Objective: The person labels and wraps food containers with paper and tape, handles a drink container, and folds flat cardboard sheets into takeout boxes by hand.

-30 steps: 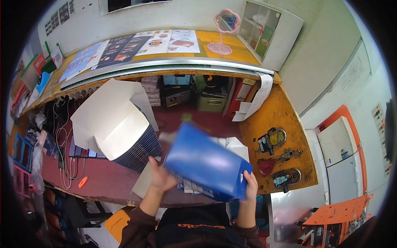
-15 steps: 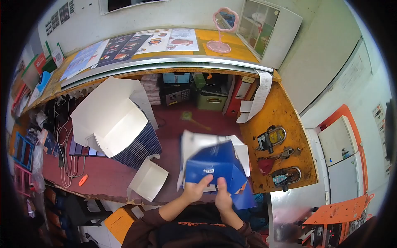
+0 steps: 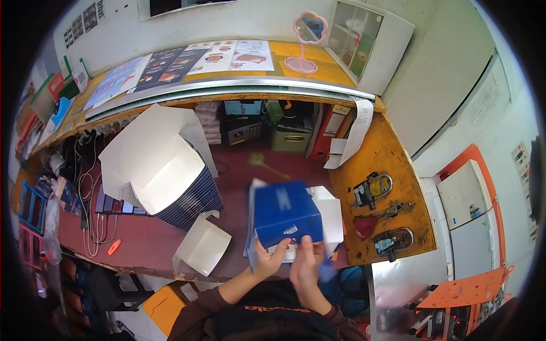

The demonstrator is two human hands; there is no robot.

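A blue box, its side panels folded up into shape, is held at its near edge over a pile of flat cardboard. My left hand grips the lower left corner, thumb against the near side. At the lower right, my right hand has its thumb on the same side; its fingers are partly blurred. White and blue cardboard shows to the right of the box. Left of my hands lies a small open white box. Beyond it leans a tall nested stack of striped boxes with white insides.
An orange marker and cables lie at the left of the red desk. Padlocks and keys rest on the wooden side panel at right. A safe and a green tin stand under the shelf.
The blue piece went from a blurred flat shape to a folded box between both hands. My left hand moved right from the stack's side, uncovering the small white box.
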